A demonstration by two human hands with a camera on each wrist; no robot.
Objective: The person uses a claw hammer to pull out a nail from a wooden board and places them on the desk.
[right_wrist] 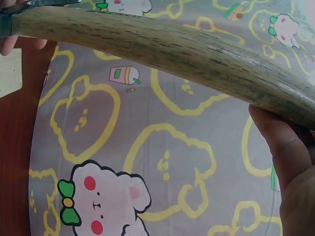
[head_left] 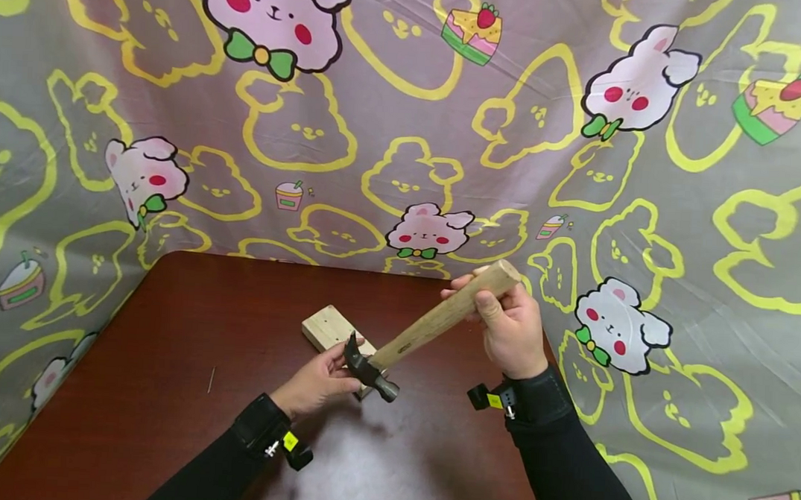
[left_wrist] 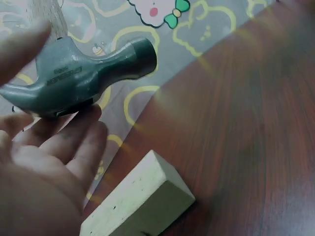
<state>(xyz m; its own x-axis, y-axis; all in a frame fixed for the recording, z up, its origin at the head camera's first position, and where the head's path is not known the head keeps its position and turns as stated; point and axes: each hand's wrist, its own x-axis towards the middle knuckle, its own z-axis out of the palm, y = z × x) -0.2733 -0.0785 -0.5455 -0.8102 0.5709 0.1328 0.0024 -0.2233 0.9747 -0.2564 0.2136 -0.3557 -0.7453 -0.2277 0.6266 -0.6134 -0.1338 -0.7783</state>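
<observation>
A claw hammer [head_left: 430, 330] with a wooden handle and dark metal head is held tilted above the table by both hands. My right hand [head_left: 514, 333] pinches the handle near its butt end, thumb on the near side. At the lower end, my left hand [head_left: 321, 381] holds the hammer head [left_wrist: 74, 73]; its fingers lie beneath the metal and the thumb is on the other side. Behind the head, a pale wooden block [head_left: 330, 327] rests on the table, with small dark marks on its top. Part of the block is hidden by the left hand and hammer.
A single thin nail [head_left: 210, 380] lies on the reddish-brown table [head_left: 169, 329], left of the left hand. Grey cloth [head_left: 406, 116] printed with cartoon animals hangs behind the table and along both sides.
</observation>
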